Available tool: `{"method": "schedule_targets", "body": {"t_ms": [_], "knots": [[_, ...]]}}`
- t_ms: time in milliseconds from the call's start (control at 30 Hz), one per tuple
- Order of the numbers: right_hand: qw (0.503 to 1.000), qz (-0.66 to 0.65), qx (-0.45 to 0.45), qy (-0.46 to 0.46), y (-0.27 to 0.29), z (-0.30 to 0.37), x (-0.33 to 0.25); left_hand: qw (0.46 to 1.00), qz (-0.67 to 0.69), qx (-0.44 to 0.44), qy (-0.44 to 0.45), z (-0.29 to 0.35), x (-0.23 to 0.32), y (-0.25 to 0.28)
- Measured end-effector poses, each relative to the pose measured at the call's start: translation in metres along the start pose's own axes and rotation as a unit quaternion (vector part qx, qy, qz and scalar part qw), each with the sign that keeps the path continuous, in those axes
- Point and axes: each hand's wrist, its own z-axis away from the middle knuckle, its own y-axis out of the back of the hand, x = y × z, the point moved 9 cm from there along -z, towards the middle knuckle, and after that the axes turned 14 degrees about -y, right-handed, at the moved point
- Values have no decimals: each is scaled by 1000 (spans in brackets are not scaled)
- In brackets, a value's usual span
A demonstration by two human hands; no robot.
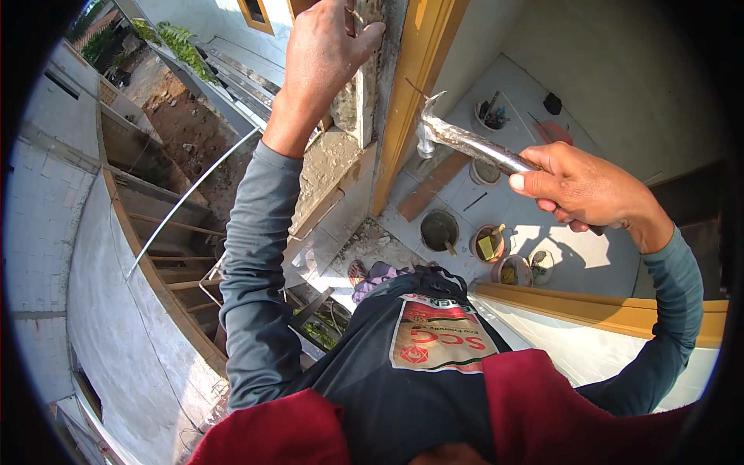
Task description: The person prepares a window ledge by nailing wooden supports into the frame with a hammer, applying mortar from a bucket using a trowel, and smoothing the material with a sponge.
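Observation:
My right hand point(585, 186) is wrapped round the handle of a claw hammer point(480, 147), its metal head raised toward a yellow-brown door frame point(425, 74). The hammer head appears apart from the frame. My left hand point(322, 66) reaches up to the mortar-stained upright edge point(369, 101) beside that frame. Its fingers are curled at the top of the picture, with the thumb pointing right. What they grip, if anything, is partly hidden. Below the left hand lies a ledge point(329, 167) with rough, wet-looking mortar on top.
On the tiled floor to the right stand a dark bucket point(439, 230), a tub with a yellow item point(487, 243), a container of tools point(490, 115) and a wooden plank point(434, 184). A pale curved pipe point(190, 198) crosses the left side, above a drop with wooden beams.

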Motion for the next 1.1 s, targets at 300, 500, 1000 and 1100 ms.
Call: {"method": "schedule_targets", "body": {"t_ms": [300,500,1000,1100], "knots": [[998,-15,-26,59,-6,-16,-1,958,-250,62,-124,13,47,20],[996,-2,-26,82,-5,-23,-1,955,-237,56,-166,23,45,19],[992,-10,-40,116,-8,-28,0,938,-126,-169,-273,74,76,-14],[992,27,-30,118,-11,-28,0,934,-80,-177,-300,75,80,-15]]}}
